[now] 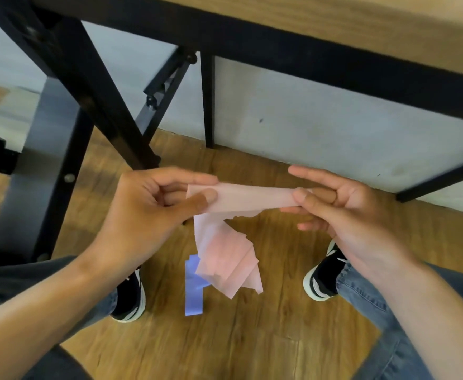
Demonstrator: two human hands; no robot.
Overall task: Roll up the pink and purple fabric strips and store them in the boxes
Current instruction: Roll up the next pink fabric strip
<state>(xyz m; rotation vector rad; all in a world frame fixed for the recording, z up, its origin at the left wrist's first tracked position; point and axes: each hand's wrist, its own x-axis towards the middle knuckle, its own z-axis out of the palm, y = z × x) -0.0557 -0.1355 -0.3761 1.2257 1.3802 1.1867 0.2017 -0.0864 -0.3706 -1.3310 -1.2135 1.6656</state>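
Left hand: the left hand [153,198] pinches one end of the pink strip [252,197] between thumb and curled fingers, thumb lying on top of the fabric
Right hand: the right hand [342,207] pinches the other end of the same strip between thumb and forefinger, the remaining fingers spread and pointing left
Pink strip: a short length runs nearly level between the two hands; from just beside the left hand the rest hangs down in loose, overlapping folds above the floor [252,338]
Purple strip: the purple strip [193,286] shows below and left of the hanging pink folds, partly covered by them; whether it lies on the floor or hangs cannot be told
Floor: wood-patterned boards, meeting a pale wall at the far side
Counter: the wooden edge of the counter [334,20] crosses the top of the view, carried on a black metal frame [93,86] with slanted braces
Person: seated, blue jeans [375,305] on both legs, a black shoe with white sole on each foot, the left shoe [131,300] beside the purple strip, the right shoe [323,275] under the right wrist
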